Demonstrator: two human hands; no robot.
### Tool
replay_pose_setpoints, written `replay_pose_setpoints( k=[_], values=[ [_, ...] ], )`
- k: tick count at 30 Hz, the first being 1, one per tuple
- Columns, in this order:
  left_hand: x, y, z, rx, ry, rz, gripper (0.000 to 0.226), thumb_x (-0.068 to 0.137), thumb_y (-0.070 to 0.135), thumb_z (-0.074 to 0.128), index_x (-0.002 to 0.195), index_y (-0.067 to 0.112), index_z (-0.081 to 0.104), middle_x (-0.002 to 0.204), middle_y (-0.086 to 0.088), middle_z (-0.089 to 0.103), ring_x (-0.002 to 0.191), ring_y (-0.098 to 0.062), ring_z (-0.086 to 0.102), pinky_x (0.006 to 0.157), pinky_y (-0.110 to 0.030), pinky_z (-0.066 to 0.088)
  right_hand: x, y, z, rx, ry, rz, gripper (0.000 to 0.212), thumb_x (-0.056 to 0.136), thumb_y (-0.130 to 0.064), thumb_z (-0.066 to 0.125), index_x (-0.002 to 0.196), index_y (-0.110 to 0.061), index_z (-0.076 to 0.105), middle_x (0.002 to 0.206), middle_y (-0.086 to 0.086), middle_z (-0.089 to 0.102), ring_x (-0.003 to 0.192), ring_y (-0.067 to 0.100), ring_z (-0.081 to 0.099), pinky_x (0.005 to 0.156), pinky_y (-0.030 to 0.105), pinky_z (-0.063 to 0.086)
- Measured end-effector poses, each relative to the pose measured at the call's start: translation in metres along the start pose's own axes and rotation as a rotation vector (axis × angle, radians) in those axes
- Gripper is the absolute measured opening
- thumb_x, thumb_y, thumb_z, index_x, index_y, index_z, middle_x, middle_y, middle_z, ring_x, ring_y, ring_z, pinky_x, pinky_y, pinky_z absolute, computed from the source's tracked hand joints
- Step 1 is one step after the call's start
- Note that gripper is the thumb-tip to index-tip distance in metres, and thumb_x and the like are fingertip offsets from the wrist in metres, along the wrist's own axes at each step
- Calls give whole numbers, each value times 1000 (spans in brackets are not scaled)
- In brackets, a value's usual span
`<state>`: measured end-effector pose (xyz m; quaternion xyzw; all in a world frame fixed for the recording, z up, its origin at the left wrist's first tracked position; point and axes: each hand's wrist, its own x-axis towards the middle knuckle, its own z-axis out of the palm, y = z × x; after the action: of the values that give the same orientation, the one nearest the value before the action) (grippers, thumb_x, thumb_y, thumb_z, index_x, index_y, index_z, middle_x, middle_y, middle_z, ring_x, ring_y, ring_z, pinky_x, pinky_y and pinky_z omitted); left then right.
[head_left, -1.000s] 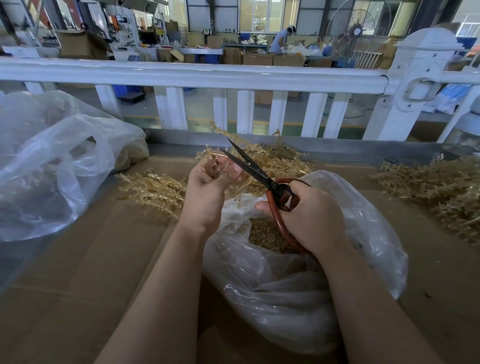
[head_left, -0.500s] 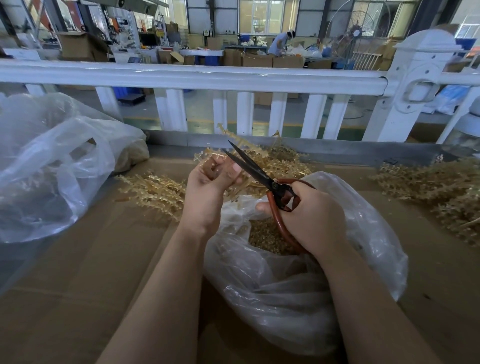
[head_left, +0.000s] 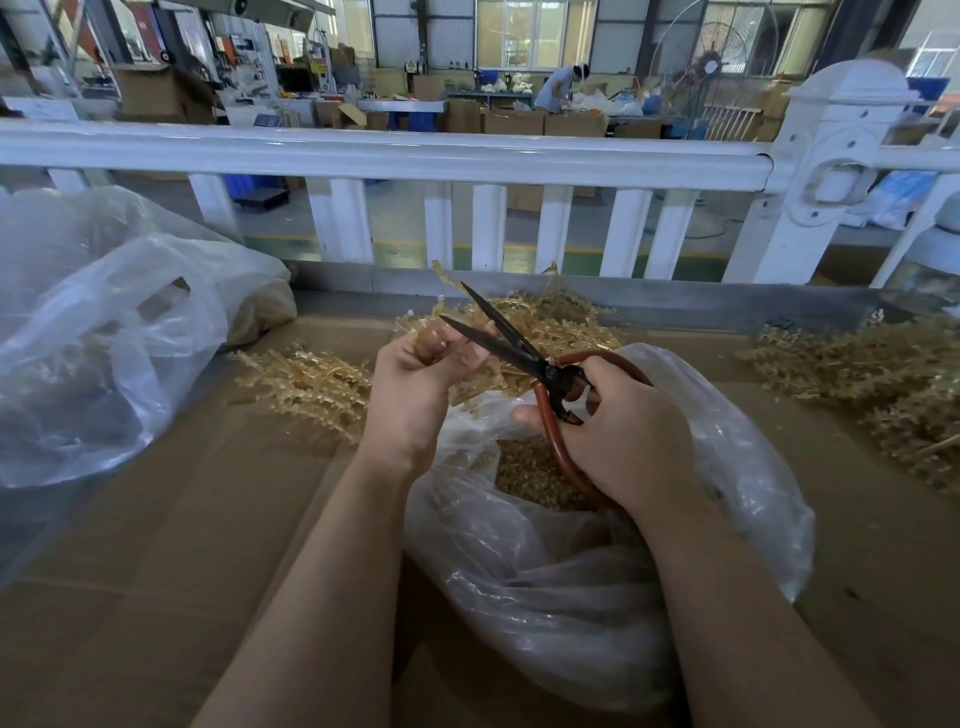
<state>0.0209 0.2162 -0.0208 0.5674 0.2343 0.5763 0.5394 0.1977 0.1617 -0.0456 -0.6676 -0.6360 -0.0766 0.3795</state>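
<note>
My right hand (head_left: 621, 436) grips the red-brown handles of black scissors (head_left: 498, 335), whose blades stand parted and point up-left. My left hand (head_left: 415, 384) holds a golden plastic sprig (head_left: 434, 338) with curled fingers, right at the blades. Below both hands lies an open clear plastic bag (head_left: 571, 587) holding small golden cut pieces (head_left: 524, 467).
Piles of golden sprigs lie behind my hands (head_left: 306, 379) and at the far right (head_left: 883, 374). A second clear bag (head_left: 98, 332) bulges at the left. Brown cardboard (head_left: 156, 597) covers the table. A white railing (head_left: 384, 156) runs along the far edge.
The scissor blades have opened wider. Both hands stay in nearly the same place over the bag.
</note>
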Motion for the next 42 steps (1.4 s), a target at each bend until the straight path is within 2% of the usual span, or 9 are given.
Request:
replay_pose_setpoints(
  k=[5, 8, 13, 17, 24, 29, 34, 38, 42],
  values=[
    [1, 0, 0, 83, 42, 3, 45, 86, -8, 63, 55, 24, 70, 67, 4, 69, 69, -10, 64, 72, -20, 51, 0, 0, 0, -35, 13, 16, 83, 65, -101, 25, 88, -31, 62, 76, -24, 52, 62, -10, 42, 56, 7, 30],
    [1, 0, 0, 96, 38, 15, 46, 87, -9, 62, 56, 24, 70, 64, 4, 68, 66, -9, 64, 69, -18, 50, 1, 0, 0, -51, -7, 29, 86, 62, -101, 24, 87, -29, 63, 74, -21, 58, 62, -6, 47, 55, 9, 36],
    [2, -1, 0, 41, 33, 19, 19, 89, -8, 61, 76, 4, 67, 66, 1, 67, 62, -10, 60, 67, -19, 49, 1, 0, -2, -62, -12, 16, 88, 62, -102, 21, 80, -26, 63, 68, -17, 61, 62, -1, 54, 56, 21, 50],
    [2, -2, 0, 19, 53, -4, 12, 89, -6, 62, 79, 0, 64, 68, -4, 65, 64, -12, 60, 68, -21, 49, 2, 0, -3, -71, -34, 26, 84, 64, -98, 30, 80, -23, 65, 67, -15, 61, 62, 3, 56, 60, 28, 54],
    [2, -2, 1, -29, 44, -28, 22, 88, -7, 60, 72, 8, 62, 66, -1, 64, 64, -12, 60, 68, -21, 50, 2, 0, -1, -39, -11, 3, 68, 70, -88, 48, 74, -21, 61, 67, -12, 62, 60, 7, 58, 59, 32, 56],
    [2, -2, 2, -34, 52, -47, 20, 89, -7, 60, 74, 6, 63, 67, 0, 66, 64, -10, 61, 68, -20, 51, 2, -1, -2, 6, 4, -23, 63, 70, -84, 56, 69, -21, 56, 63, -14, 56, 58, 7, 55, 56, 31, 52],
    [1, -1, 2, -61, 51, -60, 19, 89, -4, 61, 73, 7, 61, 65, 1, 63, 64, -11, 59, 70, -21, 51, 3, 0, 0, 11, -26, 25, 70, 64, -92, 44, 68, -23, 56, 60, -13, 56, 56, 4, 54, 55, 27, 52],
    [2, -1, 3, -92, 25, -91, 37, 92, -4, 58, 63, 19, 65, 63, 1, 60, 62, -13, 56, 70, -23, 52, 1, -2, 2, 78, -47, 62, 80, 61, -94, 43, 77, -19, 66, 68, -10, 65, 63, 6, 61, 62, 27, 55],
    [2, -1, 4, -102, 46, -187, 44, 91, -5, 60, 57, 21, 70, 66, -1, 69, 62, -13, 62, 75, -26, 58, 2, -3, 0, 289, -79, 163, 63, 62, -87, 57, 69, -25, 65, 59, -12, 64, 59, 4, 61, 52, 19, 46]
  ],
)
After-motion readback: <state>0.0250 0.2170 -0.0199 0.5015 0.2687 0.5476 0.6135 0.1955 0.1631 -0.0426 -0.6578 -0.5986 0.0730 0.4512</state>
